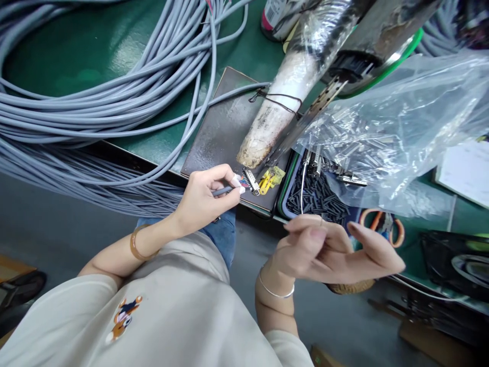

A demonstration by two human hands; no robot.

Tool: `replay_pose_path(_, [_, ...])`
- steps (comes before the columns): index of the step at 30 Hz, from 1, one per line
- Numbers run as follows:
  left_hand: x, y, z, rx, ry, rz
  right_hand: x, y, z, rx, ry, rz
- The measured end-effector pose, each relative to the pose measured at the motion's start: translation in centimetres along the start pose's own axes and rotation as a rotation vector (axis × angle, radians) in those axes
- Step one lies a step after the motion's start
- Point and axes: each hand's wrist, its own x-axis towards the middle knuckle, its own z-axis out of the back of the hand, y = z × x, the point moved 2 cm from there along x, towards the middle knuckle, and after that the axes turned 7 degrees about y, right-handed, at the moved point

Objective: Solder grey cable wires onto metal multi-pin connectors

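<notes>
My left hand [210, 198] pinches the end of a grey cable [222, 191], its fingertips wrapped in white. Fine coloured wires lead from the cable to a metal multi-pin connector [250, 181], which lies at the fingertips on a dark plate [217, 130]. A yellow clip-like piece [270, 178] sits just right of the connector. Away from the plate, my right hand [332, 250] has thumb and forefinger closed on a thin silvery wire [303, 191] that looks like solder. Its other fingers are loosely bent. The wire rises from the pinch toward the connectors in the tray.
A soldering iron [305, 114] with a perforated barrel slants down beside a wrapped white tube [267, 120]. The tray [284, 204] holds black sleeves [319, 196]; a plastic bag [397, 137] of metal connectors overlaps it. Orange-handled pliers [382, 224] lie right; coiled grey cables [114, 112] spread left.
</notes>
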Motion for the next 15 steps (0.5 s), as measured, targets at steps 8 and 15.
replay_pose_path(8, [0.5,-0.5,0.0,-0.06,-0.015,0.045,-0.2,0.5,-1.9,-0.157,0.447,-0.158])
replay_pose_path(15, [0.9,-1.2,0.1,0.007,-0.058,-0.044,0.5,0.3,-2.4,-0.149,0.43,-0.162])
